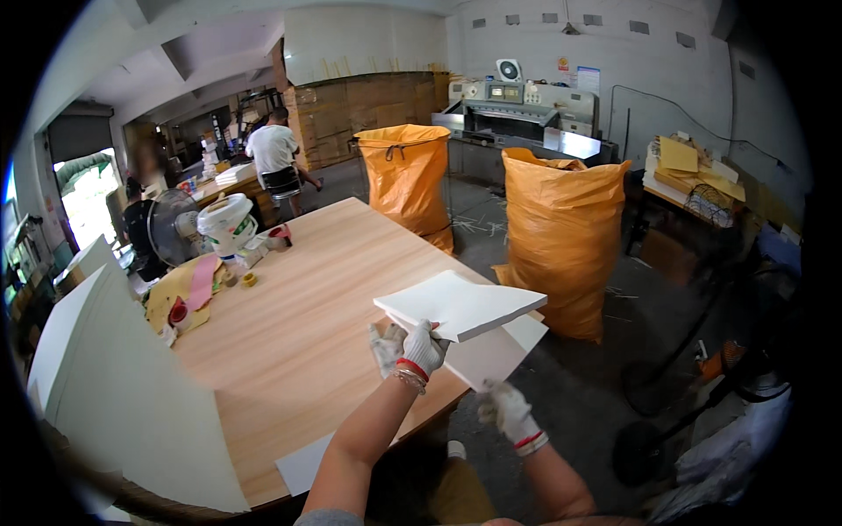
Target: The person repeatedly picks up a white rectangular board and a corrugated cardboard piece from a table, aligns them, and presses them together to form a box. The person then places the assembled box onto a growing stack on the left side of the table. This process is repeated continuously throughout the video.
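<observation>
My left hand (424, 349), in a white knit glove with a red cuff, grips the near edge of a thick white stack of sheets (469, 304). The stack is raised at a tilt over the table's right corner. Beneath it lie more pale sheets (491, 355), reaching past the table edge. A greyish gloved shape (386, 349) shows just left of that hand; whether it is a loose glove or my fingers, I cannot tell. My right hand (509, 414), also gloved, is smeared by motion close to the lower sheets' near corner. Its fingers are unclear.
The wood-grain table (289, 307) carries a tall white stack (132, 386) at left, plus a white bucket (228, 223) and tape rolls (250, 279) farther back. Two orange sacks (566, 237) (405, 180) stand beyond it. A person (276, 149) sits far off; a fan (171, 226) stands left.
</observation>
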Tool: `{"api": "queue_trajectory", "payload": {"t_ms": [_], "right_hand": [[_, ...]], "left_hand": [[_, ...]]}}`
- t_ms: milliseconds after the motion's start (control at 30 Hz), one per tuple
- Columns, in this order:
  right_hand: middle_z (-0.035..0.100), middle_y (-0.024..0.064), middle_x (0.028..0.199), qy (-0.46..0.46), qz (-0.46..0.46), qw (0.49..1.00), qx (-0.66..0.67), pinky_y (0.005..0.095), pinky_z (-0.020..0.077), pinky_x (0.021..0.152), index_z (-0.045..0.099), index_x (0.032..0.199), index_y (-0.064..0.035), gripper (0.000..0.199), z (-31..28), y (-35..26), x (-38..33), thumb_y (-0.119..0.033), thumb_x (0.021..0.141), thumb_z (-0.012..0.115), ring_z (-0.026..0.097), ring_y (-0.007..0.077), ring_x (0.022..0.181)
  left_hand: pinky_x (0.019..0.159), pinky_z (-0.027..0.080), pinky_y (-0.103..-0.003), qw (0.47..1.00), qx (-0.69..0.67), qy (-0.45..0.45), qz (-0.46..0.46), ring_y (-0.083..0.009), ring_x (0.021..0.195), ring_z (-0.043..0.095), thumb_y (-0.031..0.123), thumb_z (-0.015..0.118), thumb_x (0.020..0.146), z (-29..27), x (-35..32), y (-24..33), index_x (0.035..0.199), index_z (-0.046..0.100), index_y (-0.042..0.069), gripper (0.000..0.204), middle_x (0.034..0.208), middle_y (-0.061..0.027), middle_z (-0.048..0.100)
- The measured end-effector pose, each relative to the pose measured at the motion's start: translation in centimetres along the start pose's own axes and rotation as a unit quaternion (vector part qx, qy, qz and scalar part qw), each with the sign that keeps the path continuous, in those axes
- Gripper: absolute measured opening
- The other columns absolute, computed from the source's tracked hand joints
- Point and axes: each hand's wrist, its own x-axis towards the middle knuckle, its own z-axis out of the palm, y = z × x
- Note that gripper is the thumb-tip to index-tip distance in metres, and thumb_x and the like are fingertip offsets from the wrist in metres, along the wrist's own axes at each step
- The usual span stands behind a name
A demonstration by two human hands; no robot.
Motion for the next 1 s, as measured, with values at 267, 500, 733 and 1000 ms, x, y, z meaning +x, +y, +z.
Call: {"api": "queue_trajectory", "payload": {"t_ms": [267, 500, 733, 1000], "right_hand": [[0.063, 0.0094, 0.103, -0.192, 0.056, 0.973, 0.119, 0.0307, 0.0496, 0.071, 0.053, 0.123, -0.0070, 0.053, 6.1, -5.6, 7.6, -0.050, 0.093, 0.049, 0.059, 0.0164, 0.082], [0.067, 0.0029, 0.081, -0.318, 0.022, 0.876, -0.362, 0.0239, 0.0468, 0.075, 0.068, 0.087, 0.0014, 0.025, 18.3, 2.2, 12.0, -0.024, 0.085, 0.067, 0.061, 0.0108, 0.080], [0.071, 0.0033, 0.087, -0.265, -0.018, 0.888, -0.374, 0.0254, 0.0461, 0.075, 0.072, 0.093, -0.0040, 0.035, 20.6, 10.0, 15.6, -0.038, 0.086, 0.064, 0.061, 0.0118, 0.079], [0.071, 0.0019, 0.086, -0.246, -0.016, 0.900, -0.360, 0.0244, 0.0461, 0.072, 0.071, 0.094, -0.0047, 0.028, 21.5, 9.3, 15.1, -0.031, 0.087, 0.064, 0.060, 0.0102, 0.079]], "left_hand": [[0.081, 0.056, -0.037, 0.984, 0.172, -0.037, -0.017, -0.0315, 0.106, 0.060, 0.011, 0.050, 0.086, -11.8, -14.9, 15.8, 0.124, 0.045, -0.008, 0.043, 0.120, -0.0208, 0.057], [0.088, 0.054, -0.037, 0.963, 0.238, -0.014, 0.127, -0.0265, 0.101, 0.062, -0.001, 0.054, 0.084, -28.5, -21.4, 21.5, 0.123, 0.046, -0.003, 0.040, 0.115, -0.0142, 0.059], [0.065, 0.045, -0.029, 0.862, 0.426, 0.183, 0.206, -0.0136, 0.072, 0.054, 0.015, 0.070, 0.081, -36.2, -19.2, 22.9, 0.095, 0.059, -0.001, 0.024, 0.084, -0.0050, 0.060], [0.066, 0.046, -0.029, 0.799, 0.518, 0.238, 0.192, -0.0151, 0.072, 0.055, 0.021, 0.069, 0.082, -34.2, -19.4, 22.8, 0.099, 0.059, -0.006, 0.033, 0.086, -0.0069, 0.062]]}}
